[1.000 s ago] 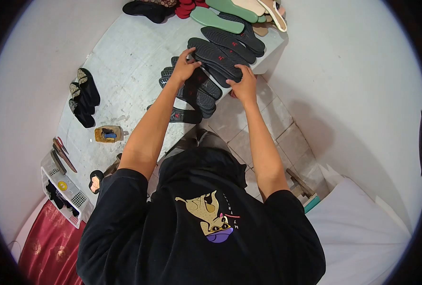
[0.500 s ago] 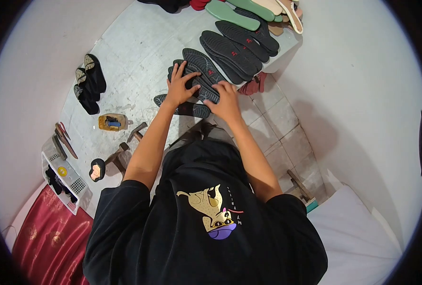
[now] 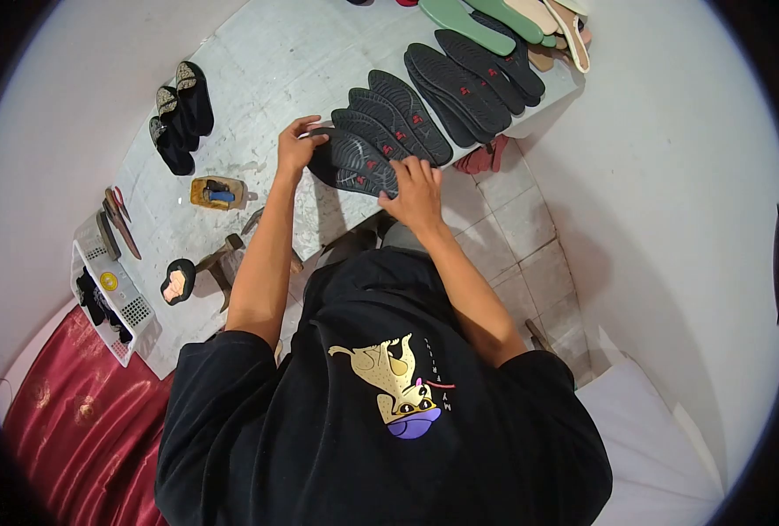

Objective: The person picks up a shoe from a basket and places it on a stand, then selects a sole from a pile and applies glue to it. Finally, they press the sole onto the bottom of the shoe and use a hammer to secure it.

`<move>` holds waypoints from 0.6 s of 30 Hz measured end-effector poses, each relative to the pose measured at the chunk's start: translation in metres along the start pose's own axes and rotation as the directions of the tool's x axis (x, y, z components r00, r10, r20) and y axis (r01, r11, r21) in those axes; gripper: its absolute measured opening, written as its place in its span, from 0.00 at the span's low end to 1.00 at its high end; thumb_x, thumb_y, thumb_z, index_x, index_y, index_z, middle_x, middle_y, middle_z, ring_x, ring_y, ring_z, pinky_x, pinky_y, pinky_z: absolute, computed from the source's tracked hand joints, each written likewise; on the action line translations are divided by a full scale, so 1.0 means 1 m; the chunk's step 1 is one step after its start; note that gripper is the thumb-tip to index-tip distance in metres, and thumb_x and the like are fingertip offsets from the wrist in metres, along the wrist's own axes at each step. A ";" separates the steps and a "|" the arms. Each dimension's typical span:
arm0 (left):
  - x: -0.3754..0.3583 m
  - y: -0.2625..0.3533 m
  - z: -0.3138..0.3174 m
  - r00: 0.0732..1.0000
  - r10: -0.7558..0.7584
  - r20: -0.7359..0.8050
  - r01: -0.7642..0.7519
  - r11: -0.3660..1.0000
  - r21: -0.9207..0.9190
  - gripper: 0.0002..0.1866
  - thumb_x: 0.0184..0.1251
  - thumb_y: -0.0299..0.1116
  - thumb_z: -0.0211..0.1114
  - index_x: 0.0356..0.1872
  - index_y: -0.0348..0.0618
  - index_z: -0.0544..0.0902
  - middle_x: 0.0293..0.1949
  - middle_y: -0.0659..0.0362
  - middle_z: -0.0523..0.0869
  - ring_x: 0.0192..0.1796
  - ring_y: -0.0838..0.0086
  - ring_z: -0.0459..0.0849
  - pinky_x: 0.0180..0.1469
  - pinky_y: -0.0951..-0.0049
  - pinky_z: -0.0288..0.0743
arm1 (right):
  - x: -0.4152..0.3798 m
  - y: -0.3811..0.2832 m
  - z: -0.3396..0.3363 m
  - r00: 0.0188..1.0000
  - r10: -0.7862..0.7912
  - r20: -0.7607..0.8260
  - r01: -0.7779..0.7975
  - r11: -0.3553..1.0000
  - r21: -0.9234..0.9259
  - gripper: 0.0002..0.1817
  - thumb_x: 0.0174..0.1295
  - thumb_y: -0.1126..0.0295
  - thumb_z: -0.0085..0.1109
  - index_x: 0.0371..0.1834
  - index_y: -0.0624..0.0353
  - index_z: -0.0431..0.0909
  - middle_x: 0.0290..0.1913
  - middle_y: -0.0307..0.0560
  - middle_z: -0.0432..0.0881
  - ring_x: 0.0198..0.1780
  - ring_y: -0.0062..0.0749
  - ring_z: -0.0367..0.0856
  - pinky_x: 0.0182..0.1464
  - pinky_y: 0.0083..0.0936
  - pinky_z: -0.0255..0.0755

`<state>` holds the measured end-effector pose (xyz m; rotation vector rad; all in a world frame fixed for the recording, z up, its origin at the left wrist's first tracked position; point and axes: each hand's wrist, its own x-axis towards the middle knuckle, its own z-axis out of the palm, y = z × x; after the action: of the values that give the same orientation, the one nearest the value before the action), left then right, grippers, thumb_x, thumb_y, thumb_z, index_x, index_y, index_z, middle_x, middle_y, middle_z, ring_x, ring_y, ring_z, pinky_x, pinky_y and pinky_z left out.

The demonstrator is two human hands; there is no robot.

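A black shoe sole point(image 3: 347, 156) with ridged tread and red marks lies at the near end of an overlapping row. My left hand point(image 3: 296, 151) pinches its rounded toe end between thumb and fingers. At the opposite end, my right hand point(image 3: 417, 195) grips the heel part, fingers on top, close to the table edge. Just beyond, several more black soles point(image 3: 414, 114) are fanned out over one another. Another overlapping group of black soles point(image 3: 459, 88) lies further along the same edge.
Green insoles point(image 3: 468, 26) are piled at the far end of the white table point(image 3: 271, 74). Black shoes point(image 3: 188, 105) stand to the left, near a yellowish container point(image 3: 216, 192). A hammer point(image 3: 223, 254), pliers point(image 3: 122, 210) and a white basket point(image 3: 113, 307) are nearer me.
The sole near the table edge has joined the others in an overlapping row. My left hand moved from on top of the soles to the near one's toe end. The view shifted slightly.
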<state>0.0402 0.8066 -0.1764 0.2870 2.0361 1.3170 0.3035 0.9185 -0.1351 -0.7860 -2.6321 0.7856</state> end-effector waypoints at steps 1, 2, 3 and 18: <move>0.002 -0.010 -0.007 1.000 -0.002 0.001 0.002 1.000 -0.003 0.28 0.54 0.15 0.76 0.59 0.43 0.88 0.51 0.56 0.91 0.49 0.72 0.89 0.51 0.73 0.82 | -0.001 -0.004 0.002 0.999 -0.044 0.029 0.043 0.998 0.046 0.35 0.43 0.64 0.79 0.59 0.62 0.84 0.53 0.46 0.78 0.57 0.43 0.74 0.58 0.42 0.65; 0.004 -0.020 -0.014 1.000 0.018 -0.022 -0.017 0.998 0.063 0.27 0.52 0.16 0.76 0.57 0.43 0.89 0.48 0.56 0.92 0.48 0.72 0.89 0.52 0.73 0.82 | -0.004 -0.007 0.006 0.998 -0.045 0.031 0.044 0.998 0.044 0.35 0.43 0.64 0.79 0.59 0.62 0.84 0.53 0.46 0.78 0.57 0.43 0.74 0.58 0.42 0.65; 0.003 -0.021 -0.018 0.998 0.041 -0.045 -0.034 0.991 0.131 0.26 0.50 0.17 0.76 0.55 0.44 0.90 0.46 0.55 0.93 0.48 0.72 0.90 0.52 0.73 0.82 | -0.007 -0.010 0.014 0.995 -0.053 0.085 0.048 0.998 0.051 0.35 0.44 0.63 0.80 0.60 0.62 0.84 0.54 0.46 0.78 0.58 0.44 0.73 0.59 0.42 0.64; 0.022 -0.005 0.047 0.874 0.482 0.057 -0.424 0.701 0.573 0.21 0.64 0.30 0.74 0.59 0.57 0.88 0.48 0.45 0.83 0.52 0.51 0.83 0.61 0.55 0.76 | 0.013 0.016 -0.001 0.998 0.032 0.055 -0.029 0.998 -0.054 0.32 0.43 0.68 0.79 0.57 0.63 0.85 0.56 0.46 0.83 0.59 0.47 0.79 0.62 0.43 0.75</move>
<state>0.0553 0.8500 -0.2019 1.0865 2.5191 0.9429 0.3001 0.9378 -0.1420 -0.8321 -2.7066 0.7583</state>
